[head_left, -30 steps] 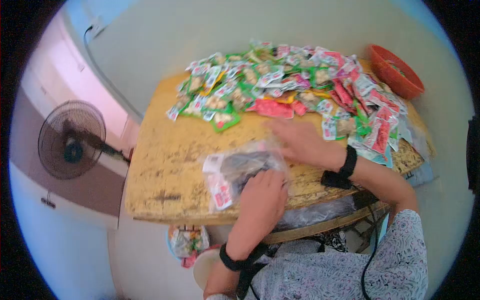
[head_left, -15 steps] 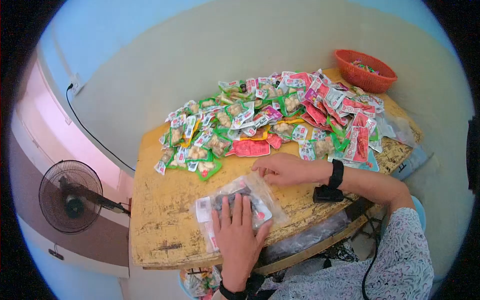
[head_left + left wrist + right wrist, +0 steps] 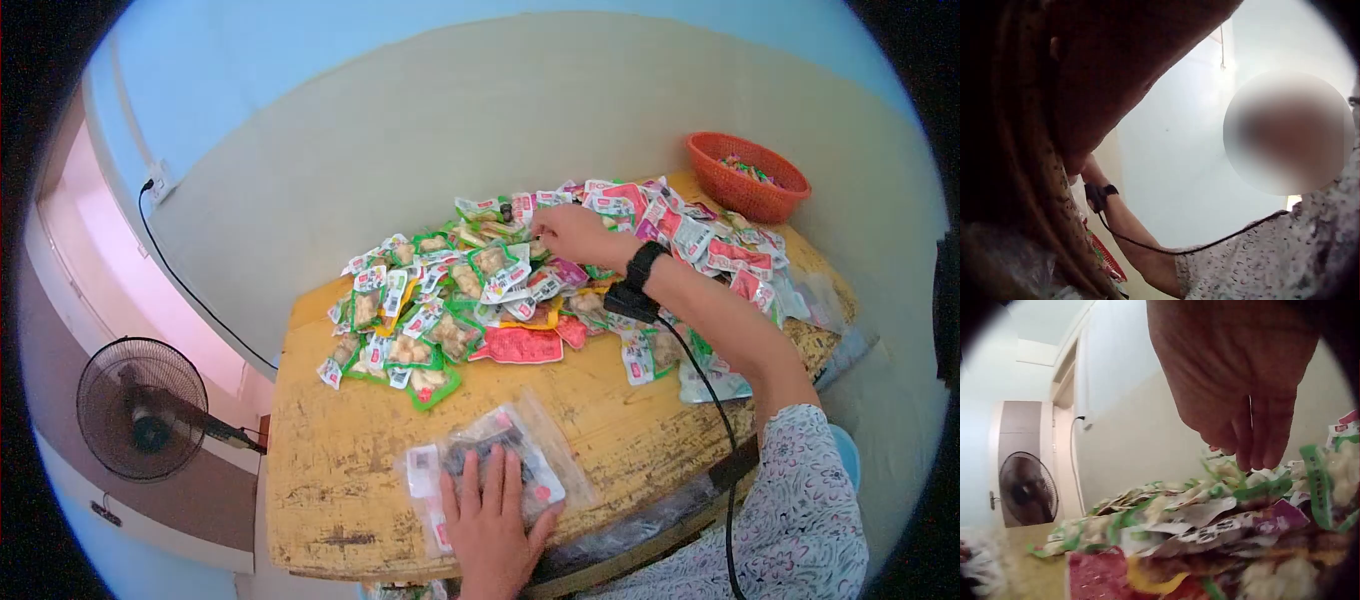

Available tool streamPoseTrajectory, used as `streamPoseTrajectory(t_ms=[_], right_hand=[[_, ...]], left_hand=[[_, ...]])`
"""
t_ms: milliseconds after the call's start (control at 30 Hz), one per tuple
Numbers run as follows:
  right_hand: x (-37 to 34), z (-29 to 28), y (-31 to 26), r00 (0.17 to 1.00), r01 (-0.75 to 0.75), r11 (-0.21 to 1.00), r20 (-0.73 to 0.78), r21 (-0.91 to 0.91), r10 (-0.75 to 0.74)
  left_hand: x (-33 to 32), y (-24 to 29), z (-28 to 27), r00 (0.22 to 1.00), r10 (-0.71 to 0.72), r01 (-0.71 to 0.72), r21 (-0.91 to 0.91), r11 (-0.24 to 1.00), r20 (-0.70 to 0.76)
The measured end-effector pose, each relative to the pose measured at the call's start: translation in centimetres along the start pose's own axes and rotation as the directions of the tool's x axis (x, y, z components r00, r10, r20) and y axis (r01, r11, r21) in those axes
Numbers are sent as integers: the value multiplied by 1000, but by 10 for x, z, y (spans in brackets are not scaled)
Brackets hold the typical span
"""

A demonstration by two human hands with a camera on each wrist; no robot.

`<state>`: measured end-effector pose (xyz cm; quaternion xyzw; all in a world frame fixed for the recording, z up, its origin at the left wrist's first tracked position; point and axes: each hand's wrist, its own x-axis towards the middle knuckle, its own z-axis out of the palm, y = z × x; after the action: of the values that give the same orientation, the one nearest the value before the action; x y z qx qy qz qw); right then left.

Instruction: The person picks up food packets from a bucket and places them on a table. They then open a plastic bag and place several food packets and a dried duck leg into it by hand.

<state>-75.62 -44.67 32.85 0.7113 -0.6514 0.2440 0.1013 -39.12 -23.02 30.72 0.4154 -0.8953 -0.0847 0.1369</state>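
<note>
My left hand (image 3: pixel 495 540) lies flat with spread fingers on a clear plastic bag (image 3: pixel 562 452) near the table's front edge. Inside the bag are a dark item and white and red packets. My right hand (image 3: pixel 580 235) is over the back of a heap of small sealed packets (image 3: pixel 410 350). In the right wrist view the fingers of my right hand (image 3: pixel 1235 375) point down, tips at the green-edged packets (image 3: pixel 1266 490); the thumb is hidden, and no packet shows between them. The left wrist view is mostly dark and does not show the bag.
A red basket (image 3: pixel 748 178) with small wrapped items stands at the table's back right corner. The yellow worn table (image 3: pixel 330 470) meets the wall behind. A fan (image 3: pixel 145 410) is at the left. A black cable (image 3: pixel 700 375) hangs from the right wrist.
My right hand has moved from beside the bag, forward over the heap. My left hand has gone from curled fingers at the bag to lying flat on it. The head view has shifted.
</note>
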Motion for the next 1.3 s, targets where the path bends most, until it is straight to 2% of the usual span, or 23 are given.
streamPoseTrajectory(t_ms=[33,67,167,200,300,400,500,600,700,800,900,967,1100,1133,1233,1300], right_hand=[[15,10,11,1000,-5,999,-1,-31,5],[28,21,22,1000,-10,998,0,-62,10],[62,38,26,1000,-24,988,16,-151,27],[75,45,27,1000,18,974,11,-228,-16],[103,66,35,999,17,965,35,-262,-8],[129,86,47,986,7,952,161,-305,44],[136,105,59,991,6,960,132,-280,32],[136,114,58,987,-105,963,93,-247,131],[141,108,58,962,-138,966,204,-218,184],[141,104,61,973,-17,954,213,-299,84],[132,85,55,984,2,967,175,-256,44],[118,68,47,994,-4,987,106,-161,21],[80,26,30,1000,-14,1000,-6,24,14],[70,14,23,998,-56,995,-30,80,58],[35,-10,17,997,-57,933,-35,355,74],[2,-23,4,994,-51,897,-68,440,90]], left_hand=[[4,3,-8,997,-41,43,-27,999,65],[-1,-13,17,966,138,-141,4,990,-217],[1,-16,16,980,105,-113,-38,993,-168],[1,-18,17,984,90,-101,-61,993,-155],[1,-19,14,992,68,-77,-84,993,-106],[1,-22,16,996,50,-59,-116,992,-76],[2,-27,18,998,45,-50,-150,987,-35],[4,-27,16,999,36,-35,-161,986,1],[3,-27,19,999,40,-42,-170,984,-19],[2,-25,18,998,37,-45,-173,984,-51],[1,-26,22,993,51,-69,-165,984,-110],[-1,-26,28,983,65,-95,-172,981,-170],[-1,-24,16,986,84,-104,-143,984,-141],[-2,-24,18,983,93,-115,-139,984,-159],[-3,-26,22,976,113,-138,-127,982,-184],[-5,-24,21,980,114,-136,-133,982,-161]])
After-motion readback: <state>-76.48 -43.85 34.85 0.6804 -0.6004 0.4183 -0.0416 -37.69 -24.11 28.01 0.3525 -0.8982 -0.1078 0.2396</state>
